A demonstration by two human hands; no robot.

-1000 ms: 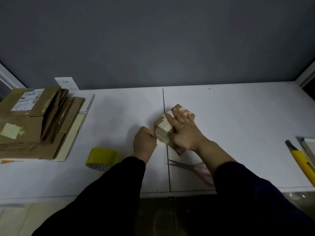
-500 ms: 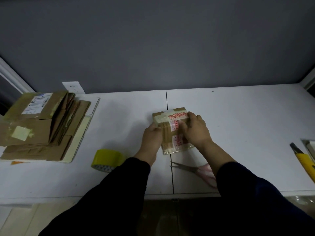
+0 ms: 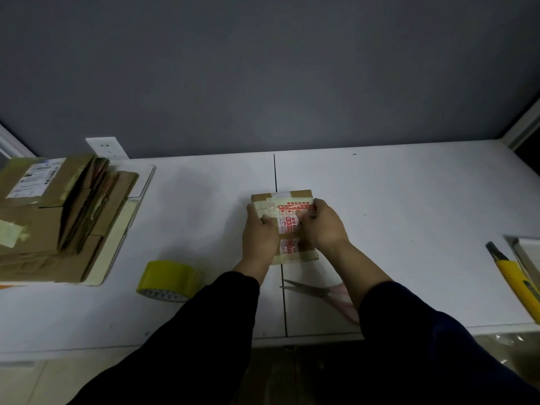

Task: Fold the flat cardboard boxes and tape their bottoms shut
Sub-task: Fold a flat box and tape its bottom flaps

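A small brown cardboard box (image 3: 287, 200) with red-printed tape across it sits at the middle of the white table (image 3: 394, 200). My left hand (image 3: 258, 235) grips its left side, fingers curled onto the top. My right hand (image 3: 321, 226) holds the right side, with fingers curled over the taped top face. A yellow roll of tape (image 3: 168, 280) lies on the table to the left of my left arm. A stack of flat cardboard boxes (image 3: 55, 217) lies at the far left.
Pink-handled scissors (image 3: 321, 292) lie under my right forearm near the front edge. A yellow utility knife (image 3: 514, 276) and a pale tray edge (image 3: 526, 252) are at the far right. A wall socket (image 3: 106, 147) sits behind the stack.
The box was turned from a diagonal pose to square with the table. My left hand moved from beside it onto its left side; both hands now hold it.
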